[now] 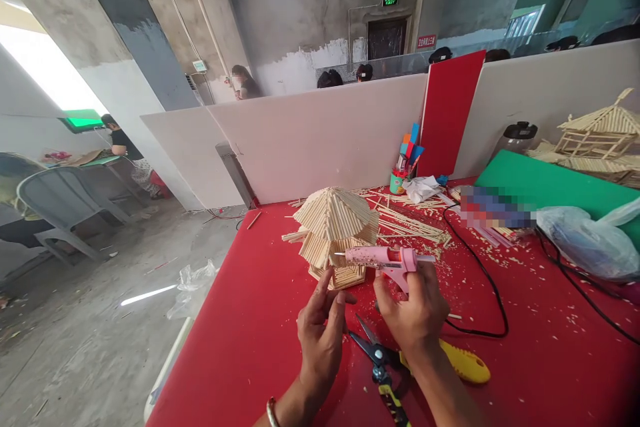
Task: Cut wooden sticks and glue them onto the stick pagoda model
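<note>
Red-covered worktable [240,327], one, by which all items below were carried. Stick-built pavilion model [330,220], two roof tiers, set upright on the table beyond the hands; its lower tier could be knocked askew if pressed too hard. Black cord [507,320], looped at the right; if joined to the glue gun, which could not be confirmed, the aim could be spoiled by a snag. Shears [379,355], blades parted, laid between the forearms; a wrist could be nicked if lowered carelessly. Right hand [420,310], wrapped about the grip of a pink hot-glue gun [380,256]; trigger pressure could not be told. Left hand [323,333], fingers loosely bent, index pointed at the lower tier; whether a small piece was pinched could not be told. Metal nozzle [340,254], held just above that index fingertip; if heated, a burn could be caused by a drip or slip. Loose sticks [413,221], heaped right of the model. Wood chips [435,254], scattered; a bond could be weakened by strays.
</note>
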